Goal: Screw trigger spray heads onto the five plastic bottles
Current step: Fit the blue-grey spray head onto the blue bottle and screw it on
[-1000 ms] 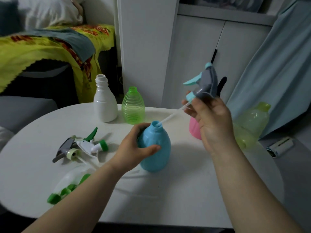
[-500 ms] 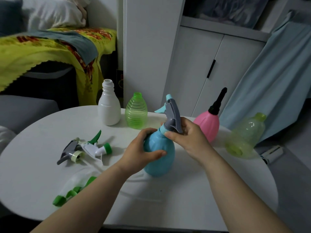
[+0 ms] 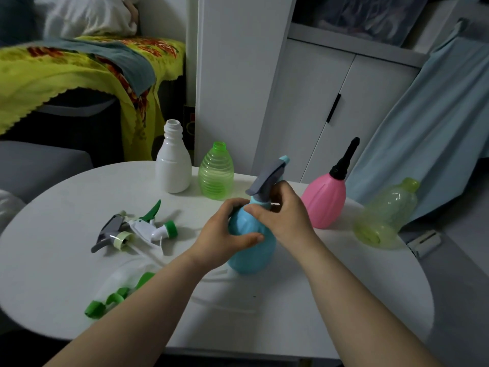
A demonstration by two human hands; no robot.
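Note:
A blue bottle (image 3: 254, 250) stands upright on the white round table (image 3: 79, 197). My left hand (image 3: 225, 238) grips its body. A grey and blue trigger spray head (image 3: 267, 178) sits on its neck, and my right hand (image 3: 284, 215) grips the head's collar. Behind stand an open white bottle (image 3: 173, 165) and an open ribbed green bottle (image 3: 215, 173). A pink bottle (image 3: 324, 202) with a black nozzle stands at the right. A yellow-green bottle (image 3: 386, 215) lies tilted at the table's right edge. Loose spray heads (image 3: 135, 229) lie at the left.
A clear bag with green caps (image 3: 116, 295) lies near the table's front left edge, with thin dip tubes beside it. A white cabinet (image 3: 312, 107) and a blue curtain (image 3: 436, 128) stand behind the table. A yellow blanket (image 3: 66, 67) covers furniture at the back left.
My right hand brought the spray head down from the air, fed its tube into the blue bottle, and now grips its collar; the head has turned on the neck. My left hand kept holding the bottle.

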